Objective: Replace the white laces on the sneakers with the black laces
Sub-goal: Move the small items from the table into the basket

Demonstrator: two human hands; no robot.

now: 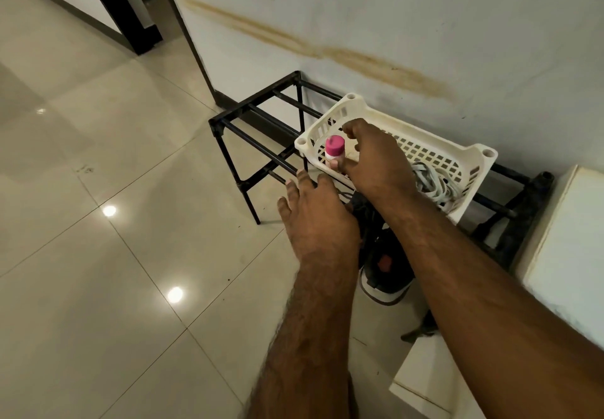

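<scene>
A dark sneaker (384,268) with a white sole and a red patch lies on the floor under the black tube rack (261,118), mostly hidden behind the two forearms; its laces cannot be made out. On top of the rack, against the wall, sits a cream plastic basket (425,131) with slotted sides. Inside it, at the right end, lies a loose bundle of white cord or laces (438,183); which of the two it is cannot be told. At the left end stands a small bottle with a pink cap (334,149). The right hand (376,160) reaches into the basket, its grip closed around the lower part of the bottle, thumb tip showing at the front. The left hand (315,209) hovers just in front of the basket over the rack's front rail, fingers straight and spread, its grip wide and holding nothing. The floor (114,190) is glossy beige tile with bright light reflections. The white wall (392,26) carries a long brownish smear. A pale cabinet (568,239) stands at the right, and a dark door frame (124,10) at the upper left.
</scene>
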